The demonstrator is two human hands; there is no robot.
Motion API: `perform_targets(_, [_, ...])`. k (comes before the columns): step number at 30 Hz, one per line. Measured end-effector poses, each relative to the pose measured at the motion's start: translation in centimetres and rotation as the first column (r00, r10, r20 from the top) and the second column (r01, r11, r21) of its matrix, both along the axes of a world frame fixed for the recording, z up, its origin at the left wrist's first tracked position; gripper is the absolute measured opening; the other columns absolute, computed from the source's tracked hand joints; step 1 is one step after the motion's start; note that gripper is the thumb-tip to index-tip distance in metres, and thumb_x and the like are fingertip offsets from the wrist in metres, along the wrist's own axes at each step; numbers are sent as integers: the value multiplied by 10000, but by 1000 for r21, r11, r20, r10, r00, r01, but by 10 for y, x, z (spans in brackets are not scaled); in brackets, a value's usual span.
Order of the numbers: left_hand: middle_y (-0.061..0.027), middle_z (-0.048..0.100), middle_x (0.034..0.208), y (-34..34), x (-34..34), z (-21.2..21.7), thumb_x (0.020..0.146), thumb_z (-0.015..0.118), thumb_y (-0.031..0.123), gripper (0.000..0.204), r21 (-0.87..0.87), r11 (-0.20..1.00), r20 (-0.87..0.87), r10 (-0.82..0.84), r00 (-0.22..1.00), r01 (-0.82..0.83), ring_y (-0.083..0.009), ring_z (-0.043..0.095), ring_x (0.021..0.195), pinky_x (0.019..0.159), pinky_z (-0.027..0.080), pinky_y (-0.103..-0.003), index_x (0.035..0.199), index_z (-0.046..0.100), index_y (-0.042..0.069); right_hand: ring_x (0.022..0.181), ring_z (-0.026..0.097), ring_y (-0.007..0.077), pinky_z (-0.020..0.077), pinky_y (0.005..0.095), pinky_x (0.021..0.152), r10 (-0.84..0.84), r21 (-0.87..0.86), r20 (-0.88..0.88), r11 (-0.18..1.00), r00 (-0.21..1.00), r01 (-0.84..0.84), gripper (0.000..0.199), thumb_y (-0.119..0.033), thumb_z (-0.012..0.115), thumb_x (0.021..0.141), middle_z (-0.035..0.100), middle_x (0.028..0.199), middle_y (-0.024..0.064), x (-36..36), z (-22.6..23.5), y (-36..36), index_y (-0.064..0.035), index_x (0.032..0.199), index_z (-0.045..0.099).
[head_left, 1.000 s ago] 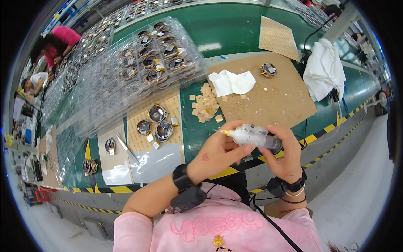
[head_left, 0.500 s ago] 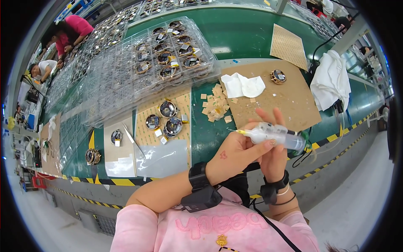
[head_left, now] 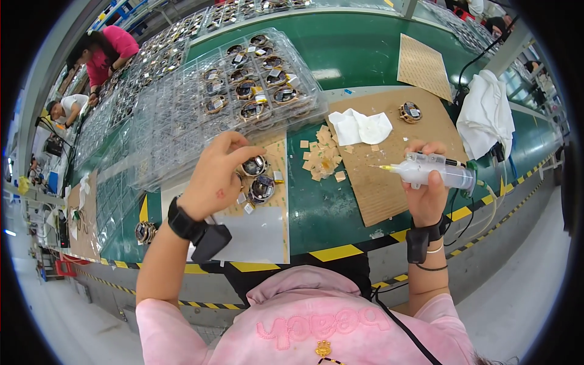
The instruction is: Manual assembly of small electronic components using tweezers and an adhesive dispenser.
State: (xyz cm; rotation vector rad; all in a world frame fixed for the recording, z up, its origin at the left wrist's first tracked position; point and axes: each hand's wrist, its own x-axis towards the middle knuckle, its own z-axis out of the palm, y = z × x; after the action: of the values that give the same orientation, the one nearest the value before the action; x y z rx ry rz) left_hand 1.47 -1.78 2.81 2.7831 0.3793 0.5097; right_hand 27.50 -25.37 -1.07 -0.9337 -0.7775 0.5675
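- Close to the body, the syringe (head_left: 435, 174) should do best held level and lightly, its needle (head_left: 379, 166) clear of skin and board (head_left: 378, 196)
- The right hand (head_left: 427, 204) is closed around its barrel, thumb on the near side, fingers on the far side; the needle points left, touching nothing that I can see
- The hose (head_left: 488, 190) hangs off the syringe's back end; some slack in it would likely help a steady aim
- The near disc (head_left: 262, 190) lies on the sheet (head_left: 280, 202), just beside the far disc (head_left: 255, 165); both seem best handled by the rim, with the fine parts left untouched
- The left hand (head_left: 213, 173) reaches over the sheet, back of the hand up, fingers curled at the far disc; whether they pinch it or only touch it, I cannot tell
- Loose squares (head_left: 319, 155) lie heaped between the sheet and the board; the syringe would do well to pass above them
- Beyond, a wipe (head_left: 368, 126) lies over the board's far left part, in handy reach should the needle want cleaning, and a lone disc (head_left: 410, 112) sits near the far edge
- Farther left, the clear tray (head_left: 176, 121) bears more discs (head_left: 285, 95) in its pockets
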Motion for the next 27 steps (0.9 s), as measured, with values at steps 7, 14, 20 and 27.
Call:
perform_targets(7, [-129, 505, 1004, 17, 2, 0, 655, 567, -93, 475, 16, 993, -278, -104, 955, 113, -320, 556, 912, 758, 472, -384, 1087, 623, 97, 747, 545, 112, 476, 196, 574, 116, -26, -142, 992, 983, -121, 573, -384, 682, 795, 484, 1085, 140, -1, 3, 7, -72, 1213, 444])
perform_targets(14, [-118, 505, 979, 18, 11, 5, 672, 607, -47, 460, 27, 997, -451, -56, 891, 77, -323, 574, 870, 715, 474, -408, 1104, 613, 112, 784, 548, 109, 503, 227, 622, 119, -63, -72, 990, 990, -123, 567, -339, 715, 775, 490, 1110, 117, 10, -4, 13, -76, 1208, 459])
perform_targets(20, [-113, 491, 924, 15, 10, 12, 664, 654, -11, 394, 18, 999, -460, -20, 888, 31, -318, 572, 825, 706, 474, -418, 1039, 593, 94, 770, 549, 100, 506, 231, 628, 92, -91, -114, 991, 989, -103, 562, -323, 731, 774, 501, 1122, 82, 9, -3, 14, -81, 1204, 462])
perform_targets(27, [-102, 566, 989, -2, -3, 16, 632, 744, 37, 405, 18, 1000, 11, -3, 1000, 3, -307, 597, 842, 733, 495, -363, 996, 567, 49, 776, 550, 93, 510, 236, 619, 85, -71, -119, 993, 989, -94, 592, -342, 746, 762, 501, 1106, 75, 15, -2, 15, -65, 1201, 462])
